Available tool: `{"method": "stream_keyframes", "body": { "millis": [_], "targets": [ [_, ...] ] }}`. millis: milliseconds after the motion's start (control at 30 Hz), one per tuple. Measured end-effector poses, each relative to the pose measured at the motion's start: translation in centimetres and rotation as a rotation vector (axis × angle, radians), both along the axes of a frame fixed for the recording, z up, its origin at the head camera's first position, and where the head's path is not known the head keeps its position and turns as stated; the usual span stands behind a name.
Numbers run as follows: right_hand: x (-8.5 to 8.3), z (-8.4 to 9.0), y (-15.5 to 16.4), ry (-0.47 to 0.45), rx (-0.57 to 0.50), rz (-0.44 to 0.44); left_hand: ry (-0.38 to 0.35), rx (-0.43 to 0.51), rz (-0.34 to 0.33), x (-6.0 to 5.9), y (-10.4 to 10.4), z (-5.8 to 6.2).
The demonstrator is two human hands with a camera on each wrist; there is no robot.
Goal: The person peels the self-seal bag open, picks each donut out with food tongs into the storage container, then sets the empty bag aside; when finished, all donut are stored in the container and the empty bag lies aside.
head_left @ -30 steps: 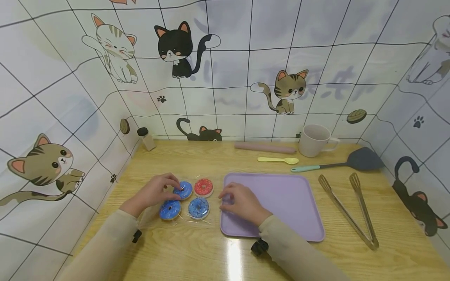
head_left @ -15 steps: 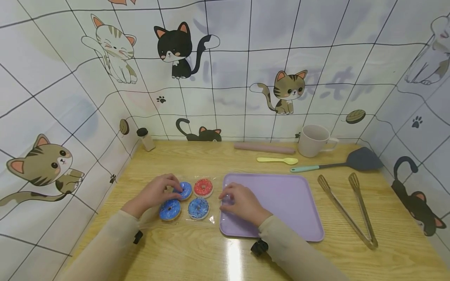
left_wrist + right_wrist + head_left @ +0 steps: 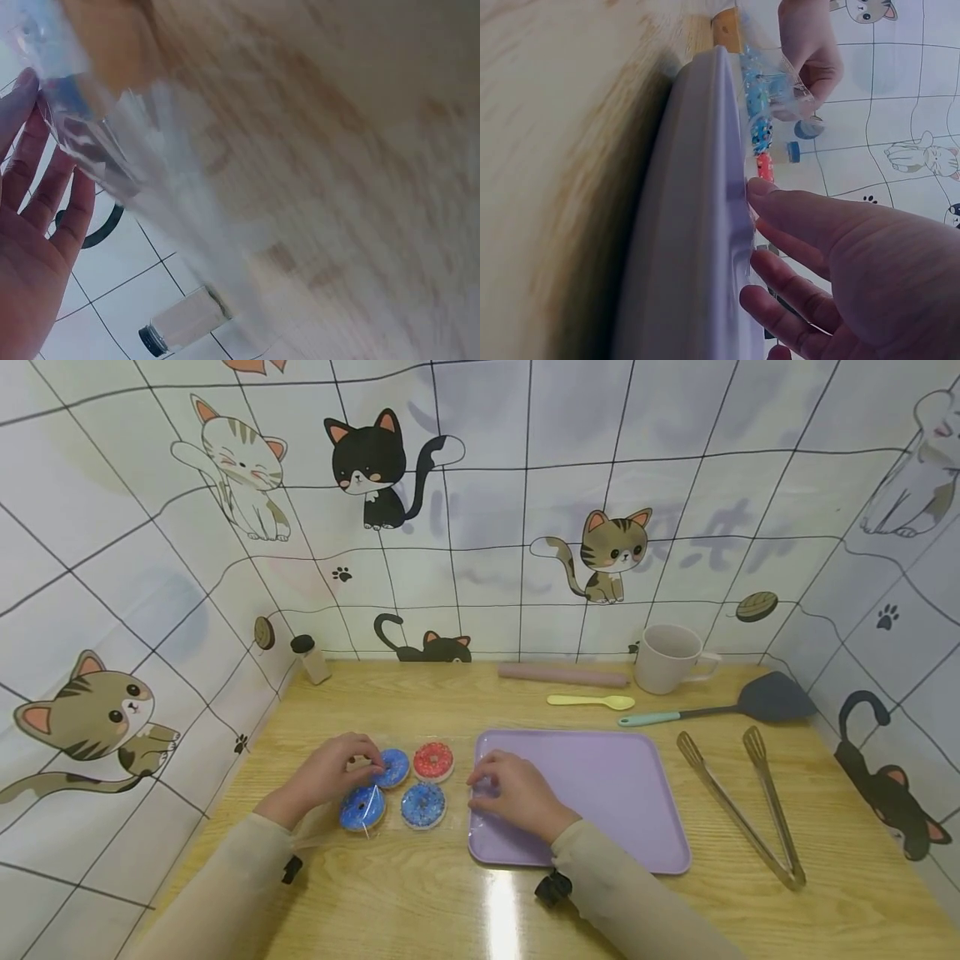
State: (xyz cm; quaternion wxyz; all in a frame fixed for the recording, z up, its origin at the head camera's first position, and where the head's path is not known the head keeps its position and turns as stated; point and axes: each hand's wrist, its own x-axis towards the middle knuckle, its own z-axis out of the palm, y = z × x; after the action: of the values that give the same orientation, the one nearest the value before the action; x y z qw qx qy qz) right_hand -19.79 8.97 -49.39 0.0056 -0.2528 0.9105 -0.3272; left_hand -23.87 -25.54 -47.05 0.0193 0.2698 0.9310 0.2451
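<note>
My left hand (image 3: 330, 774) is over the left pair of blue toy donuts, thumb and fingertips pinching the clear plastic packaging (image 3: 97, 142) beside the upper blue donut (image 3: 392, 768). A second blue donut (image 3: 362, 808) lies just below that hand, partly under shiny film. To their right sit a red donut (image 3: 433, 762) and a speckled blue donut (image 3: 423, 805). My right hand (image 3: 517, 793) is at the left edge of the lilac tray (image 3: 600, 802). Its fingers are loosely bent, with nothing held; the right wrist view shows fingertips close to the tray rim.
Behind the tray lie a pink rolling pin (image 3: 562, 675), a yellow spoon (image 3: 591, 702) and a spatula (image 3: 772, 700), near a mug (image 3: 667, 660). Metal tongs (image 3: 750, 818) lie spread at the right. A black-capped shaker (image 3: 311, 662) stands back left.
The left thumb and fingers have shifted slightly at the upper blue donut, and glints on the film have changed. The right hand and tray stay put.
</note>
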Motion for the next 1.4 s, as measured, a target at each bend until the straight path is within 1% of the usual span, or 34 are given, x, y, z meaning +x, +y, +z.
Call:
{"method": "stream_keyframes", "body": {
  "millis": [100,267,333,433,600,700,833,1000,1067,1100,1267,1400],
  "targets": [
    [0.0,0.0,0.0,0.01,-0.011,0.008,0.017,0.028,0.002,0.1,-0.3,0.0],
    [-0.1,-0.2,0.1,0.024,-0.001,0.009,0.045,0.107,-0.02,0.0,-0.8,0.0],
    [-0.1,-0.3,0.0,0.023,0.012,0.011,0.044,0.126,-0.013,0.0,-1.0,-0.1],
    [-0.1,-0.2,0.0,0.015,0.019,0.021,0.027,0.156,0.015,0.0,-1.2,-0.2],
    [-0.1,-0.2,0.0,0.02,0.013,0.035,0.021,0.172,0.059,0.1,-1.4,-0.2],
    [0.0,-0.2,0.0,0.025,0.029,0.035,0.04,0.174,0.045,0.2,-1.3,0.0],
    [0.1,-0.3,0.2,0.036,0.06,0.044,0.071,0.178,0.004,0.3,-1.2,0.1],
    [0.4,-0.1,0.7,0.031,0.074,0.063,0.062,0.179,0.007,0.3,-1.2,0.0],
    [0.6,0.3,1.2,0.03,0.068,0.06,0.052,0.178,0.017,0.2,-1.3,-0.1],
    [0.8,0.5,1.5,0.014,0.052,0.051,0.05,0.175,0.022,0.1,-1.2,0.0],
    [1.2,1.7,4.0,-0.003,-0.014,-0.013,0.024,0.175,0.04,0.1,-0.9,0.4],
    [1.4,2.1,6.7,0.048,-0.009,-0.057,0.022,0.179,0.037,0.1,-0.9,0.3]
  ]
}}
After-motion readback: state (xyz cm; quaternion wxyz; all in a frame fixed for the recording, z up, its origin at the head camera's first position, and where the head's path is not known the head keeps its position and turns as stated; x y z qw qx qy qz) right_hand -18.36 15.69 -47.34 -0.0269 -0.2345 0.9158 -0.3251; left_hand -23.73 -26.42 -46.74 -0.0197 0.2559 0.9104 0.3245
